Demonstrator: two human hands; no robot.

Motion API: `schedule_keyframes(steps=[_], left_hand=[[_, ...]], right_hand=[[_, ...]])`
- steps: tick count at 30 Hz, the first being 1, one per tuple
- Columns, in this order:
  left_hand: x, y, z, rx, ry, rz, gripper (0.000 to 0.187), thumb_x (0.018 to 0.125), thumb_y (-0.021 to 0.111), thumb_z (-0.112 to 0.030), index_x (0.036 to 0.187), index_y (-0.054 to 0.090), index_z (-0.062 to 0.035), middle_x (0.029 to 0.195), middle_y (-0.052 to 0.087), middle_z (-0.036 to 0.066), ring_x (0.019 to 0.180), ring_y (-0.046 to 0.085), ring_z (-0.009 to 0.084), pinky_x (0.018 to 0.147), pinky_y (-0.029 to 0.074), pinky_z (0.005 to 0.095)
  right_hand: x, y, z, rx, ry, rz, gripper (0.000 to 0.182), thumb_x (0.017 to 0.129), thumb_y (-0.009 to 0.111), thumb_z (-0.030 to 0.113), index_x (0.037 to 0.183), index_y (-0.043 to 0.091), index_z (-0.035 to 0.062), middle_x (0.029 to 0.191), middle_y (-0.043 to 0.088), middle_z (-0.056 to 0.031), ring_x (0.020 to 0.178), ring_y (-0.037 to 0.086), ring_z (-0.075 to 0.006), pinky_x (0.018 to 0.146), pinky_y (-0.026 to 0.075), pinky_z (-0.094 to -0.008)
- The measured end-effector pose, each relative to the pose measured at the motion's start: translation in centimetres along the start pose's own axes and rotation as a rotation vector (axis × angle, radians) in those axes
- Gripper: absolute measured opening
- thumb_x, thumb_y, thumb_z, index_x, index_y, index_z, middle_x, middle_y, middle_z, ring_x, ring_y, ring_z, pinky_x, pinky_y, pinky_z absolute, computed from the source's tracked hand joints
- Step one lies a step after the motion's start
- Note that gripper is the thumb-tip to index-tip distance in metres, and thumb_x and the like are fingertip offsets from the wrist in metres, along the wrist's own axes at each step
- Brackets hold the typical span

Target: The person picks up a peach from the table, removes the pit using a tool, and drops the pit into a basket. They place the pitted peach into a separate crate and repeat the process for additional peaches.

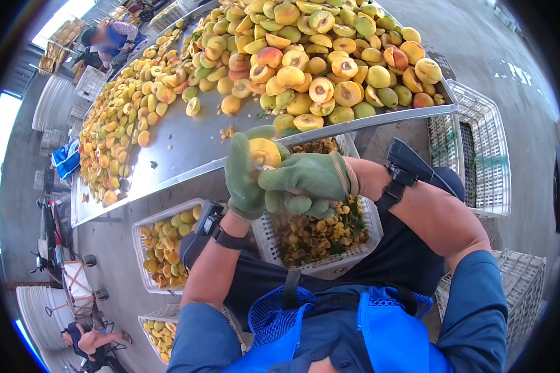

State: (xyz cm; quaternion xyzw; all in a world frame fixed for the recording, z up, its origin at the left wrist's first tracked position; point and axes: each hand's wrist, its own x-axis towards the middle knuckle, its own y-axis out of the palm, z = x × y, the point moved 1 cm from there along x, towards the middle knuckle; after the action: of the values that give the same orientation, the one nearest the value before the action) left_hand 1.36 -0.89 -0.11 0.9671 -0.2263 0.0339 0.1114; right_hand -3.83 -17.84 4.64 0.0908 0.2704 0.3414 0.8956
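My left hand [241, 177], in a green glove, is closed around a yellow peach half [264, 152] with its cut face towards me. My right hand [308, 180], gloved the same way, has its fingers curled against the fruit's lower edge. A small shiny tip shows where the right thumb meets the peach; whatever the right hand grips is mostly hidden. Below both hands stands a white crate [269, 248] holding peach pits and scraps [317, 239]. Just beyond the hands is the metal table [168, 163], heaped with cut and whole peaches [320, 90].
A crate of peach halves [168, 245] stands left of my legs, another [158, 336] nearer me. White crates [488, 149] stand at the right. One person [112, 43] is at the table's far left; another person [87, 339] sits at lower left.
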Motion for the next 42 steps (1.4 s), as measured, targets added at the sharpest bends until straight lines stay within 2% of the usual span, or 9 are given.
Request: schedule_keyframes(steps=[3,10,13,18,25,30,33,36,42], left_hand=[[-0.3,0.0,0.2,-0.177,-0.088,0.021,0.071,0.109,0.033,-0.059,0.132,0.054,0.0041,0.094,0.071,0.013,0.083,0.069,0.0184,0.077,0.058,0.0309],[-1.1,2.1,-0.9,-0.107,0.077,-0.063,0.076,0.105,0.033,-0.068,0.133,0.054,-0.0003,0.091,0.069,0.014,0.082,0.069,0.0212,0.075,0.059,0.0343],[-0.6,1.8,-1.1,-0.359,-0.062,0.024,0.075,0.105,0.036,-0.067,0.134,0.054,-0.0003,0.091,0.070,0.014,0.079,0.069,0.0221,0.071,0.059,0.0349],[-0.7,0.2,0.1,-0.503,-0.258,0.023,0.066,0.107,0.040,-0.060,0.138,0.053,-0.0029,0.097,0.070,0.011,0.083,0.068,0.0186,0.077,0.059,0.0341],[-0.7,-2.4,1.5,-0.498,-0.325,-0.088,0.066,0.106,0.041,-0.062,0.131,0.061,-0.0045,0.092,0.073,0.011,0.062,0.063,0.0136,0.055,0.052,0.0236],[-0.9,-3.4,-1.0,-0.151,-0.326,-0.251,0.065,0.105,0.045,-0.062,0.124,0.065,-0.0032,0.080,0.072,0.008,0.050,0.056,0.0086,0.042,0.042,0.0206],[-2.3,-6.8,-4.2,0.254,-0.059,-0.134,0.061,0.106,0.045,-0.059,0.125,0.065,-0.0051,0.079,0.070,0.007,0.049,0.055,0.0072,0.041,0.039,0.0195],[-5.6,-15.2,-4.9,1.074,0.195,-0.301,0.045,0.107,0.048,-0.040,0.128,0.064,-0.0036,0.098,0.070,0.010,0.079,0.066,0.0163,0.065,0.053,0.0276],[-14.0,-29.5,-4.3,1.721,-0.467,-0.683,0.056,0.101,0.057,-0.046,0.133,0.063,0.0001,0.127,0.067,0.024,0.116,0.065,0.0405,0.101,0.049,0.0471]], right_hand=[[0.2,0.5,-0.5,-0.007,-0.032,-0.019,0.049,0.108,0.046,0.047,0.103,0.067,0.0036,0.052,0.045,0.0041,0.031,0.035,-0.0074,0.027,0.026,-0.0236],[3.2,-2.0,-4.0,0.935,0.071,0.915,0.047,0.110,0.043,0.042,0.109,0.070,0.0030,0.054,0.049,0.0027,0.032,0.036,-0.0063,0.024,0.030,-0.0230],[3.4,-1.8,-4.0,0.879,-0.020,0.864,0.046,0.110,0.043,0.041,0.108,0.070,0.0040,0.054,0.049,0.0025,0.031,0.035,-0.0061,0.024,0.029,-0.0226],[0.9,0.3,-0.9,-0.030,-0.058,0.054,0.047,0.100,0.061,0.050,0.096,0.071,0.0048,0.060,0.049,0.0039,0.044,0.045,-0.0061,0.041,0.036,-0.0241],[1.7,0.1,-1.8,-0.493,-0.019,-0.031,0.054,0.093,0.067,0.056,0.093,0.070,0.0019,0.070,0.061,-0.0033,0.061,0.058,-0.0139,0.057,0.048,-0.0297],[0.5,-1.0,-2.4,-1.074,0.224,-0.210,0.081,0.098,0.036,0.071,0.119,0.072,0.0004,0.112,0.072,-0.0269,0.108,0.068,-0.0442,0.098,0.050,-0.0501],[0.2,-0.7,-1.8,-1.007,0.398,-0.135,0.078,0.099,0.038,0.068,0.123,0.071,0.0018,0.121,0.070,-0.0259,0.115,0.066,-0.0432,0.102,0.049,-0.0484],[0.0,-1.0,-3.6,-1.168,0.460,-0.169,0.071,0.099,0.043,0.063,0.124,0.071,0.0035,0.124,0.070,-0.0232,0.114,0.067,-0.0437,0.102,0.050,-0.0480],[0.1,-3.0,-6.1,-1.256,0.298,-0.168,0.050,0.099,0.052,0.051,0.120,0.067,0.0083,0.115,0.072,-0.0183,0.110,0.068,-0.0388,0.096,0.052,-0.0491]])
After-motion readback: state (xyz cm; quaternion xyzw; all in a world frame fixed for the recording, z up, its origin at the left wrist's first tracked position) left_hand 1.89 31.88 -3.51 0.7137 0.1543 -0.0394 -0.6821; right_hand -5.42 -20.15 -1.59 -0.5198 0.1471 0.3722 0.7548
